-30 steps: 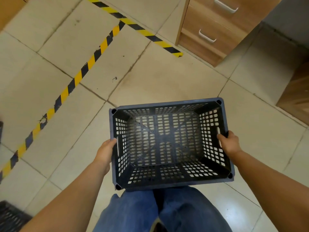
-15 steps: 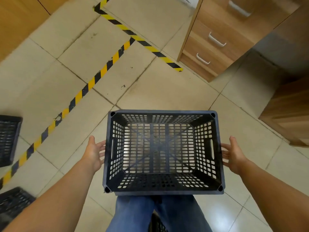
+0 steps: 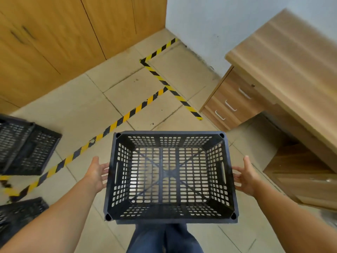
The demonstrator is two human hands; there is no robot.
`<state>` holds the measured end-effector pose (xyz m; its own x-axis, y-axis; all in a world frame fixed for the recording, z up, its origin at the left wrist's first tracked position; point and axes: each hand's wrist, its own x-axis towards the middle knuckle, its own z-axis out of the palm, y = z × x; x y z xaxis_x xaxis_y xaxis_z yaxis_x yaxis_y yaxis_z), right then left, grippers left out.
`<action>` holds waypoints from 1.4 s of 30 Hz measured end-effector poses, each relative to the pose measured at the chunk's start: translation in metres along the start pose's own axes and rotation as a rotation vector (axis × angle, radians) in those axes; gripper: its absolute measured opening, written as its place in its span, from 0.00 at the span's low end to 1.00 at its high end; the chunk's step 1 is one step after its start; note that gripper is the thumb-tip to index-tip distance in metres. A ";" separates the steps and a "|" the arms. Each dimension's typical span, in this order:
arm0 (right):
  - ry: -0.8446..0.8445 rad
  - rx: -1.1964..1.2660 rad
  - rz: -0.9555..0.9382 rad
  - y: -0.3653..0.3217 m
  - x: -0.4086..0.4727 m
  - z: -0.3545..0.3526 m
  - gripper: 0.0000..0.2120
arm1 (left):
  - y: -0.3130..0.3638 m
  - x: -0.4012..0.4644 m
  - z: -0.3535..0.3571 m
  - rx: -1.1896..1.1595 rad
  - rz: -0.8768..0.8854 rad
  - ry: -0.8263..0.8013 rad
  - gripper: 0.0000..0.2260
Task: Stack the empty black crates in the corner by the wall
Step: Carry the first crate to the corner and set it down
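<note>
An empty black perforated crate (image 3: 169,179) sits upright and level in front of my legs, low in the middle of the head view. My left hand (image 3: 96,173) is beside its left wall with fingers straight, fingertips at the rim by the handle slot. My right hand (image 3: 245,175) mirrors it at the right wall, fingers spread and straight. Neither hand grips the crate. Two more black crates lie on the floor at the left: one tilted (image 3: 27,147), another (image 3: 18,214) at the lower left edge. The corner by the white wall (image 3: 182,57) is outlined with yellow-black tape.
Yellow-black floor tape (image 3: 127,115) runs diagonally across the tiles toward the corner. Wooden cabinet doors (image 3: 63,33) line the far left. A wooden desk with a drawer unit (image 3: 235,101) stands at the right, close to the crate.
Both hands let go of the crate's handle slots and now stay open beside it. The view has tilted up, bringing the wall, corner and cabinets into sight.
</note>
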<state>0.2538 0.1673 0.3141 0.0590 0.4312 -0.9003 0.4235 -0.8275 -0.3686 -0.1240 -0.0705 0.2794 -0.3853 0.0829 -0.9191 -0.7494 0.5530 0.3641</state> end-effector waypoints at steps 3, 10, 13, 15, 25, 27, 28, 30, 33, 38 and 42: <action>-0.022 -0.056 -0.035 -0.030 -0.034 0.014 0.39 | 0.019 -0.026 -0.021 -0.052 0.024 0.000 0.33; -0.007 -0.160 -0.109 -0.092 -0.070 0.042 0.44 | 0.060 -0.057 -0.050 -0.160 0.074 0.018 0.32; -0.023 -0.158 -0.140 -0.120 -0.069 0.051 0.45 | 0.080 -0.064 -0.054 -0.187 0.087 0.012 0.32; -0.040 -0.169 -0.164 -0.140 -0.065 0.057 0.46 | 0.098 -0.064 -0.053 -0.202 0.092 -0.005 0.34; -0.080 -0.157 -0.159 -0.266 -0.028 0.075 0.45 | 0.209 -0.063 -0.010 -0.255 0.109 -0.022 0.38; -0.089 -0.147 -0.153 -0.293 -0.022 0.075 0.45 | 0.230 -0.059 0.000 -0.246 0.112 -0.023 0.38; -0.093 -0.137 -0.154 -0.307 -0.018 0.075 0.45 | 0.239 -0.057 0.006 -0.244 0.116 -0.028 0.37; -0.102 -0.114 -0.165 -0.334 -0.010 0.077 0.46 | 0.257 -0.053 0.017 -0.245 0.119 -0.031 0.35; -0.104 -0.111 -0.197 -0.373 0.005 0.084 0.47 | 0.286 -0.047 0.030 -0.244 0.121 -0.037 0.36; -0.063 -0.047 -0.184 -0.430 0.020 0.101 0.49 | 0.338 -0.034 0.046 -0.251 0.130 -0.054 0.36; -0.101 -0.021 -0.182 -0.469 0.031 0.117 0.44 | 0.391 -0.015 0.059 -0.199 0.157 -0.064 0.36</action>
<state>-0.0490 0.5272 0.4318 -0.1108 0.5340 -0.8382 0.4373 -0.7312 -0.5236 -0.3796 0.1936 0.4272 -0.4756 0.2106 -0.8541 -0.7765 0.3558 0.5201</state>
